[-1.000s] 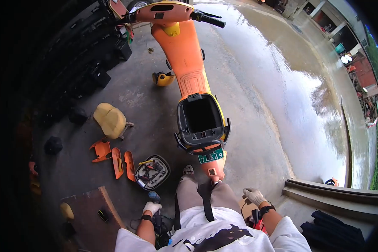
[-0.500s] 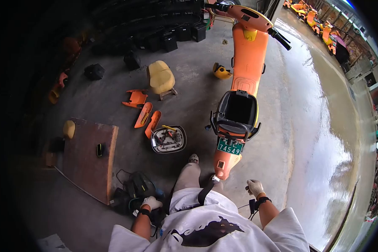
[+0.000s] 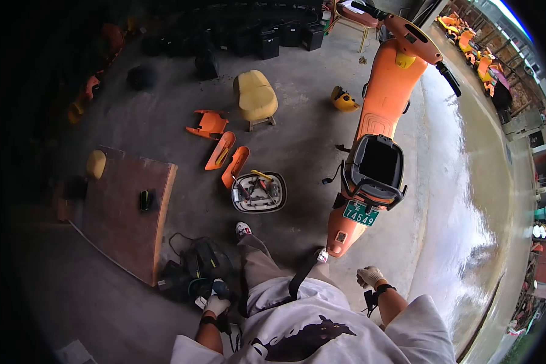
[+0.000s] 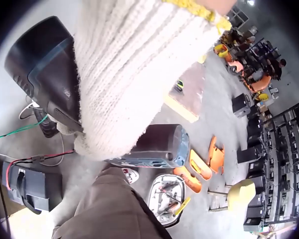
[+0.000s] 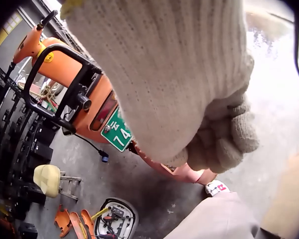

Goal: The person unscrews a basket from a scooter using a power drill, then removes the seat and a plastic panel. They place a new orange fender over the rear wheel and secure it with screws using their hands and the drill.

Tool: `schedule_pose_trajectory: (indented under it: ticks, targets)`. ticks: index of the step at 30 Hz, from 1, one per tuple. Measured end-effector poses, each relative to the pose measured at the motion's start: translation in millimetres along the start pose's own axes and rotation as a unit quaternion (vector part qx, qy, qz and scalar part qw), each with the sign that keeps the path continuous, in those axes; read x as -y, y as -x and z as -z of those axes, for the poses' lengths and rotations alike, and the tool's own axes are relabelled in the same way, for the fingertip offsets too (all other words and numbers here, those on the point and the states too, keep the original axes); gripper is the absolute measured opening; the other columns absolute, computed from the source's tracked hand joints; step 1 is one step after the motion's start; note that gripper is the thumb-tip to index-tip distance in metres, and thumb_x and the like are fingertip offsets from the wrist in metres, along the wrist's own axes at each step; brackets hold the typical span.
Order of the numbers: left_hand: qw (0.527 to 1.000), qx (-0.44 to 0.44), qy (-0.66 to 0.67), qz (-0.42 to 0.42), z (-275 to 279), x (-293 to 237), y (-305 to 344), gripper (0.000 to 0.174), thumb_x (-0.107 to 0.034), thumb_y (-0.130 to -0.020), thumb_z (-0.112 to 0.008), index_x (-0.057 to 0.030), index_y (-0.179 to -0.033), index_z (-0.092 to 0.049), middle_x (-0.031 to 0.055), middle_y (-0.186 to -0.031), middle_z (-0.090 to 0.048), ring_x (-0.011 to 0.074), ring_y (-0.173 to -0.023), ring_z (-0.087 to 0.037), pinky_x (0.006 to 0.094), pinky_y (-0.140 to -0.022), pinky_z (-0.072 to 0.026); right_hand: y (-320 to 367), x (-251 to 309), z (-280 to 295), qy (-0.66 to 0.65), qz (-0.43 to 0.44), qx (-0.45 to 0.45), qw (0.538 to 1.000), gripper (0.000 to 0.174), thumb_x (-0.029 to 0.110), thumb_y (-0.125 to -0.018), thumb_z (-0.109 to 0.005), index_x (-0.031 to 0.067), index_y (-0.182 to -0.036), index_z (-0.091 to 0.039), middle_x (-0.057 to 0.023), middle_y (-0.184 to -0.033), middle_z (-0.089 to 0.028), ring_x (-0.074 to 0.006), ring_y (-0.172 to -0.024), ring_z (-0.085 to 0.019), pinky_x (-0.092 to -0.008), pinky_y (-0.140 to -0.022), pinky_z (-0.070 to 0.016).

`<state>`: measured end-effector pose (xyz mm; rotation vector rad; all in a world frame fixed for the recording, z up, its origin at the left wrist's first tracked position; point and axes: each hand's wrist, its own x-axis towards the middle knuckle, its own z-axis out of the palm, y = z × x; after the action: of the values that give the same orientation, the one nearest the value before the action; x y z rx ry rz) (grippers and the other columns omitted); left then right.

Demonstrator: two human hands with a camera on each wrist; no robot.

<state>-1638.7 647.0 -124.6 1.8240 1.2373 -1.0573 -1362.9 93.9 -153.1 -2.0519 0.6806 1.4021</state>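
My gloved left hand (image 3: 216,304) grips a blue-black power drill (image 3: 221,288). In the left wrist view the drill body (image 4: 157,147) sticks out past the glove (image 4: 122,79), with its dark base on the other side. To the right of my body, the gloved right hand (image 3: 370,276) has its fingers curled toward the palm. No object shows in it; in the right wrist view the glove (image 5: 164,79) hides part of the palm. Ahead stands an orange scooter (image 3: 379,103) with its storage box (image 3: 377,161) uncovered and a green plate (image 3: 360,213).
A tool-filled tray (image 3: 259,205), orange panels (image 3: 220,150), a yellow seat (image 3: 255,96) on a stand and a yellow helmet (image 3: 344,100) sit on the floor. To the left are a brown board (image 3: 127,209) and a black bag (image 3: 206,261). Wet ground (image 3: 479,182) lies right.
The head view has turned left, so the scooter has shifted right in the picture. The feet have changed position, and the drill in my left hand shows more clearly than half a second ago.
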Motion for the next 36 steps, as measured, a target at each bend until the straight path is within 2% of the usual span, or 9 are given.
schedule_pose_trajectory:
  ticks: [5, 8, 14, 18, 21, 26, 28, 33, 36]
  targets:
    - [0.996, -0.075, -0.045, 0.018, 87.4, -11.4, -61.6, 0.042, -0.029, -0.074, -0.071, -0.0007, -0.105, -0.074, 0.0275, -0.114, -0.07, 0.043, -0.109, -0.067, 0.0478, -0.092, -0.054, 9.8, 113.7, -68.8, 0.011, -0.026, -0.001, 1.0, 0.035, 0.032, -0.094, -0.062, 0.0, -0.081, -0.068, -0.0107, -0.073, -0.07, -0.0215, -0.059, -0.068, -0.0352, -0.055, -0.0581]
    - [0.991, -0.124, 0.02, 0.038, 132.4, -39.1, -73.7, 0.039, -0.027, -0.074, -0.071, -0.0013, -0.104, -0.073, 0.0277, -0.113, -0.07, 0.0436, -0.108, -0.067, 0.0468, -0.092, -0.0543, 4.0, 186.5, -113.9, 0.116, 0.033, 0.037, 0.992, 0.037, 0.035, -0.093, -0.06, 0.0008, -0.081, -0.07, -0.0085, -0.074, -0.071, -0.0202, -0.061, -0.069, -0.0335, -0.057, -0.0585]
    - [0.989, -0.055, 0.135, -0.023, 153.0, -25.1, -156.5, 0.043, -0.027, -0.07, -0.074, -0.0011, -0.103, -0.07, 0.0215, -0.095, -0.074, 0.0366, -0.094, -0.072, 0.0435, -0.085, -0.0557, -25.7, 296.8, -177.4, 0.135, 0.092, 0.062, 0.985, 0.043, 0.04, -0.09, -0.056, 0.0014, -0.083, -0.072, -0.0107, -0.073, -0.071, -0.0218, -0.062, -0.069, -0.0345, -0.063, -0.057]
    - [0.881, 0.145, 0.45, -0.005, 153.8, -72.1, -153.4, 0.028, -0.02, -0.081, -0.073, -0.002, -0.101, -0.067, 0.0094, -0.081, -0.069, 0.0236, -0.073, -0.07, 0.0372, -0.067, -0.0581, -105.5, 339.1, -220.6, 0.234, 0.131, 0.067, 0.961, 0.042, 0.041, -0.089, -0.055, 0.0048, -0.088, -0.075, -0.012, -0.079, -0.074, -0.0264, -0.071, -0.072, -0.0387, -0.073, -0.0573]
    - [0.81, 0.174, 0.551, 0.106, 144.8, -121.1, -156.5, 0.03, -0.017, -0.087, -0.071, 0.0, -0.11, -0.063, 0.0087, -0.08, -0.066, 0.0223, -0.068, -0.069, 0.0357, -0.062, -0.0584, -199.4, 342.4, -278.9, 0.287, 0.167, 0.029, 0.943, 0.04, 0.041, -0.09, -0.054, 0.0068, -0.091, -0.075, -0.0135, -0.086, -0.074, -0.0312, -0.077, -0.072, -0.0421, -0.076, -0.0566]
    - [0.762, 0.243, 0.567, 0.198, 58.7, -86.0, -224.4, 0.037, -0.015, -0.086, -0.07, 0.0041, -0.115, -0.061, 0.0117, -0.078, -0.065, 0.0273, -0.066, -0.066, 0.0447, -0.068, -0.0591, -361.1, 377.3, -374.7, 0.28, 0.174, -0.069, 0.942, 0.036, 0.037, -0.088, -0.057, 0.0109, -0.102, -0.076, -0.0163, -0.109, -0.073, -0.0394, -0.099, -0.07, -0.0462, -0.087, -0.0557]
    - [0.736, 0.263, 0.576, 0.239, 57.9, -89.6, -232.3, 0.045, -0.018, -0.083, -0.069, 0.0049, -0.12, -0.057, 0.0106, -0.074, -0.066, 0.0272, -0.064, -0.066, 0.0505, -0.069, -0.0575, -424.7, 389.5, -402.4, 0.371, 0.13, -0.04, 0.919, 0.036, 0.039, -0.09, -0.058, 0.0124, -0.105, -0.076, -0.0154, -0.108, -0.073, -0.0385, -0.1, -0.069, -0.0464, -0.089, -0.0553]
    - [0.719, 0.266, 0.612, 0.193, 61.4, -76.3, -244.7, 0.037, -0.023, -0.096, -0.064, 0.0016, -0.122, -0.058, 0.0054, -0.079, -0.059, 0.0231, -0.067, -0.059, 0.0396, -0.067, -0.0502, -504.8, 400.4, -438.9, 0.314, 0.174, -0.131, 0.924, 0.045, 0.048, -0.09, -0.062, 0.0095, -0.108, -0.076, -0.0154, -0.105, -0.075, -0.0332, -0.099, -0.072, -0.0443, -0.085, -0.0563]
    - [0.685, 0.293, 0.638, 0.196, 64.9, -69.0, -249.7, 0.047, -0.026, -0.093, -0.065, 0.002, -0.129, -0.055, 0.0071, -0.083, -0.06, 0.0289, -0.072, -0.061, 0.047, -0.072, -0.0508, -524.2, 408.9, -442.9, 0.316, 0.116, -0.095, 0.937, 0.048, 0.05, -0.088, -0.064, 0.0077, -0.108, -0.076, -0.0181, -0.1, -0.075, -0.0341, -0.098, -0.072, -0.044, -0.086, -0.056]
